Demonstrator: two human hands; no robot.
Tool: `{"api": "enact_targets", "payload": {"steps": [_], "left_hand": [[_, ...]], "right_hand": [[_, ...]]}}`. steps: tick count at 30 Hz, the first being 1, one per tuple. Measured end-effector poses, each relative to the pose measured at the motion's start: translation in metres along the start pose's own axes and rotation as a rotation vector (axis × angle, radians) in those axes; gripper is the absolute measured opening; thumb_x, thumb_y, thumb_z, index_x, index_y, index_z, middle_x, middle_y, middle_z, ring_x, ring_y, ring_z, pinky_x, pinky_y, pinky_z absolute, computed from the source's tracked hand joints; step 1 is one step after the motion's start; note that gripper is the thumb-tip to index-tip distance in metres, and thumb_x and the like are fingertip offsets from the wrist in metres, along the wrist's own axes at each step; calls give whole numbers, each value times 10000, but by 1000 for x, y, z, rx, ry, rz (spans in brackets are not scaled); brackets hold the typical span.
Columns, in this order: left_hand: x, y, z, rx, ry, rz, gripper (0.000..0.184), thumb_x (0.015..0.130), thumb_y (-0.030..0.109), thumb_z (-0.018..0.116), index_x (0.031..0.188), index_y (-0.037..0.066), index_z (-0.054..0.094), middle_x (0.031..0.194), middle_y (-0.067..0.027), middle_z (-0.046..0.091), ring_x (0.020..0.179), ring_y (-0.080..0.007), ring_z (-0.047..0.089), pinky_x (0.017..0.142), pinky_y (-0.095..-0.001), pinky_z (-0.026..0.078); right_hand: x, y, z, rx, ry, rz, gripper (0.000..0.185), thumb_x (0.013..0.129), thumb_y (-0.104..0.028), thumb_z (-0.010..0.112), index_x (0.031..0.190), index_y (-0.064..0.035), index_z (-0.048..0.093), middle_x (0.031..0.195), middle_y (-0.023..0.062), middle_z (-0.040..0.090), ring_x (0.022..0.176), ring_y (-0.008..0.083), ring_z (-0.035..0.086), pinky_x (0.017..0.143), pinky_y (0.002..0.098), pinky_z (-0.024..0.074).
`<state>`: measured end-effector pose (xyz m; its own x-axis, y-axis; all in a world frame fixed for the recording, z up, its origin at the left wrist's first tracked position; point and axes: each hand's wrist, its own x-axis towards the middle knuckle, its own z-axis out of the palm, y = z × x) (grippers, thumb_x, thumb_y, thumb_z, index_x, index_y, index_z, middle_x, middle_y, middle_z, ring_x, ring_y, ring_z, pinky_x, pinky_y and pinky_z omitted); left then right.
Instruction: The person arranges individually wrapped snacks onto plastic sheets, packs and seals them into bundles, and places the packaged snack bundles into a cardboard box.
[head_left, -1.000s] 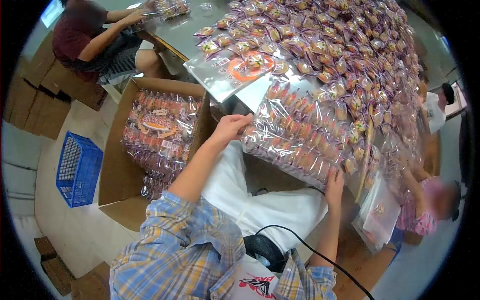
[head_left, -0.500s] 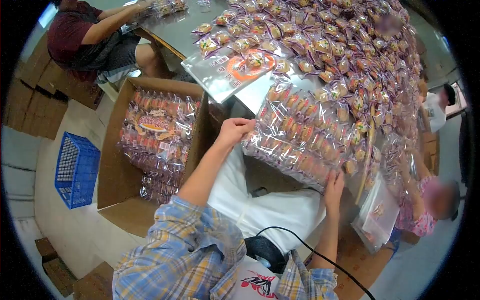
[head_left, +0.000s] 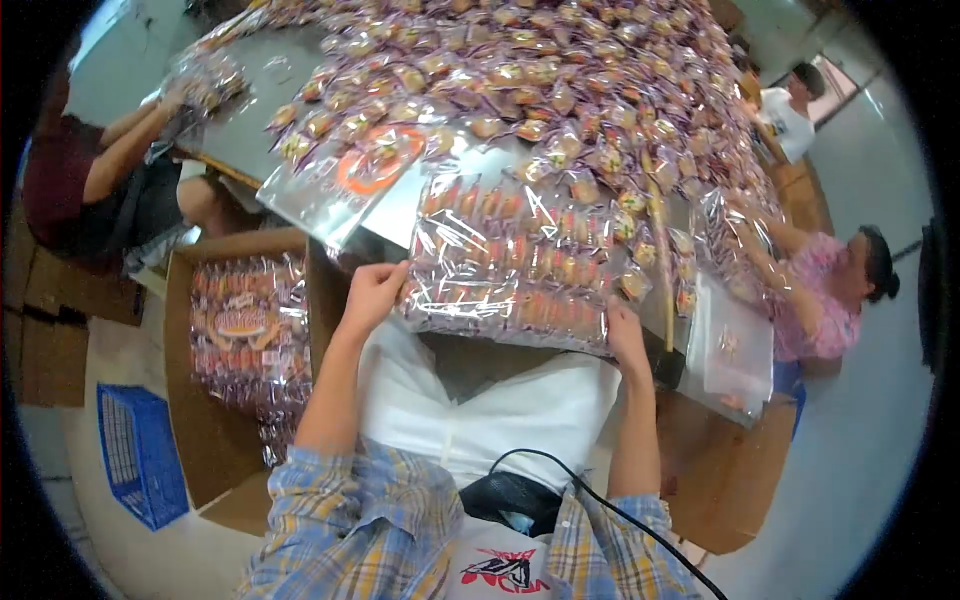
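Observation:
A large clear bag [head_left: 510, 265] packed with rows of small wrapped cakes spans the space between my hands, over the table edge and above my lap. My left hand [head_left: 376, 297] pinches its left front corner. At the right front corner, my right hand [head_left: 627, 340] grips the bag with the thumb on top; the fingers beneath are hidden. Just beyond it, a heap of individually wrapped cakes [head_left: 560, 80] covers the table. Flat printed plastic bags [head_left: 335, 205] lie to the left of the held bag.
An open cardboard box [head_left: 215, 460] at my left contains filled bags [head_left: 245, 335]. Beside it stands a blue crate [head_left: 150, 460]. Clear bags [head_left: 730, 345] lie at the right, above another carton [head_left: 720, 480]. People work at left and right. A black cable crosses my lap.
The view has turned, shifting the scene. The held bag has gone from slanted to nearly level in view, its front edge facing me. Both hands keep hold of its corners.

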<state>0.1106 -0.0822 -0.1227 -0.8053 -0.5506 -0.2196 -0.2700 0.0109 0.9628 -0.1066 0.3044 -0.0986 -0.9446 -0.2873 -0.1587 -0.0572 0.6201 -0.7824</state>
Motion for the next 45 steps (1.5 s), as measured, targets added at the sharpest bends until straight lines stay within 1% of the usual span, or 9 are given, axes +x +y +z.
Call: {"api": "enact_targets", "payload": {"steps": [4, 9, 15, 18, 21, 24, 26, 31, 45], "left_hand": [[-12, 43, 2, -156, -55, -188, 354, 959, 324, 753, 913, -25, 786, 756, 15, 632, 725, -76, 535, 659, -272, 414], [-10, 33, 17, -117, 71, -202, 293, 901, 292, 809, 880, 0, 785, 770, 25, 646, 721, -73, 536, 670, -253, 401], [-15, 26, 20, -158, 40, -237, 245, 915, 249, 789, 851, 12, 777, 701, 39, 604, 644, -64, 491, 605, -250, 367], [-22, 37, 15, -111, 55, -156, 280, 947, 271, 764, 875, 1, 779, 693, 39, 600, 636, -59, 488, 594, -250, 365], [-19, 43, 6, -58, 37, -151, 695, 947, 347, 772, 1410, -96, 502, 1037, -128, 723, 891, -140, 670, 775, -280, 527], [-18, 49, 25, -30, 82, -95, 1103, 907, 378, 808, 1590, -127, 104, 1304, -274, 674, 1108, -254, 702, 947, -338, 550], [-34, 103, 48, 164, -52, -170, 1292, 764, 583, 870, 1563, -160, 178, 1462, -333, 530, 1241, -314, 640, 996, -372, 527], [-39, 99, 115, 968, 382, 54, 1421, 615, 847, 792, 1523, -133, 307, 1495, -345, 438, 1329, -492, 494, 1096, -576, 414], [-28, 106, 93, 826, 260, -74, 1537, 544, 895, 782, 1582, -87, 217, 1329, -279, 546, 1151, -444, 640, 930, -510, 539]], "right_hand": [[0, 3, 0, 214, -129, 185, 568, 1096, -522, 480, 976, -9, 693, 853, -22, 612, 756, 64, 506, 654, 269, 409], [-11, -12, 13, 115, 58, 63, 665, 967, -565, 702, 668, 24, 620, 599, -33, 465, 617, 76, 398, 547, 295, 327], [-19, -5, 15, 233, 91, 147, 587, 943, -514, 757, 762, 44, 730, 598, -35, 467, 608, 74, 374, 540, 311, 323], [-18, -9, 3, 145, 5, 183, 584, 927, -510, 772, 1009, 67, 741, 698, 44, 632, 634, 146, 543, 601, 335, 438], [-27, -21, 14, -23, 401, -311, 825, 902, -546, 771, 1361, 109, 572, 1049, 223, 737, 958, 316, 710, 846, 393, 534], [-32, -57, 8, 17, 140, -145, 1209, 826, -681, 757, 1574, 119, 245, 1490, 370, 484, 1405, 450, 490, 1149, 455, 398], [-37, -75, 33, -266, 147, -100, 1335, 753, -784, 736, 1609, 82, 188, 1581, 372, 343, 1474, 477, 371, 1189, 528, 320], [-39, -114, 64, -540, 142, 45, 1549, 599, -962, 668, 1664, -20, 53, 1670, 355, 167, 1526, 541, 214, 1145, 746, 217], [-4, -57, 21, -163, 49, -39, 1469, 649, -756, 848, 1630, 54, 112, 1531, 303, 476, 1362, 433, 522, 1161, 459, 400]]}}
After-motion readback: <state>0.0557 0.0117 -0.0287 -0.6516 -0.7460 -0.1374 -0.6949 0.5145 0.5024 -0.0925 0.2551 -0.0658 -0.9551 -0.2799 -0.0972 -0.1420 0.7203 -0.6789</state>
